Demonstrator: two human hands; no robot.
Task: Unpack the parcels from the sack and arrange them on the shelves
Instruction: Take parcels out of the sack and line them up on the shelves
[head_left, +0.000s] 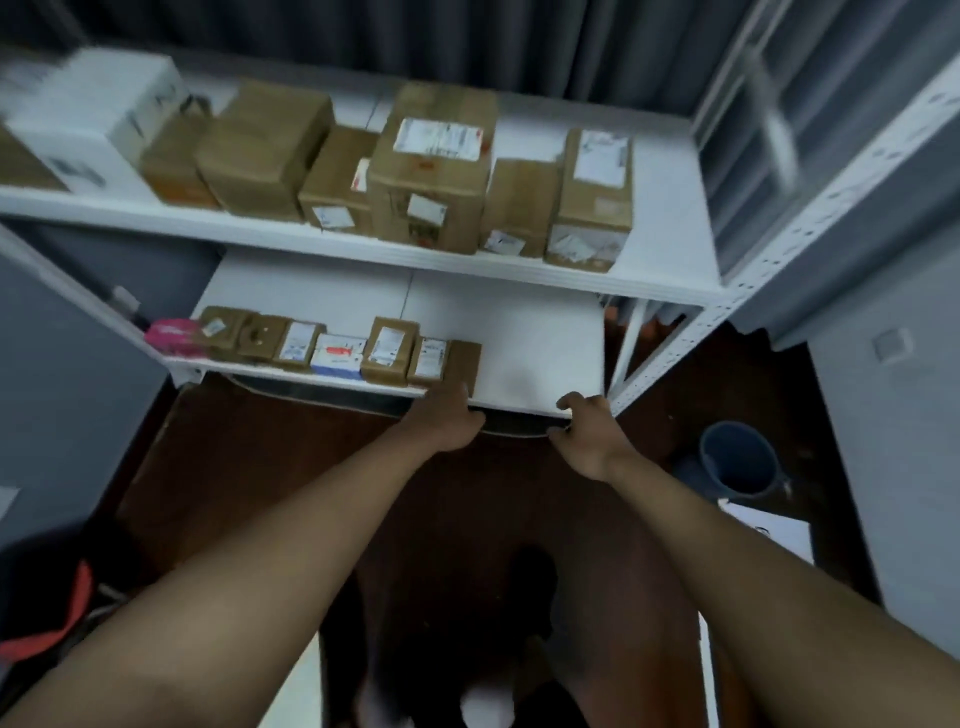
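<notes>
Small brown and white parcels stand in a row along the front of the lower shelf (540, 332). My left hand (451, 418) reaches to the right end of that row, and its fingertips touch the last flat brown parcel (464, 358). My right hand (587, 434) hovers at the shelf's front edge further right, fingers loosely curled and holding nothing. Larger cardboard boxes (434, 171) with labels fill the upper shelf (665, 218). I cannot make out a sack for certain.
A pink packet (171, 335) lies at the left end of the lower row. A dark object with a pale rim (519, 423) sits under the lower shelf. A blue bucket (737, 465) stands on the dark floor at right, beside a white box (769, 530).
</notes>
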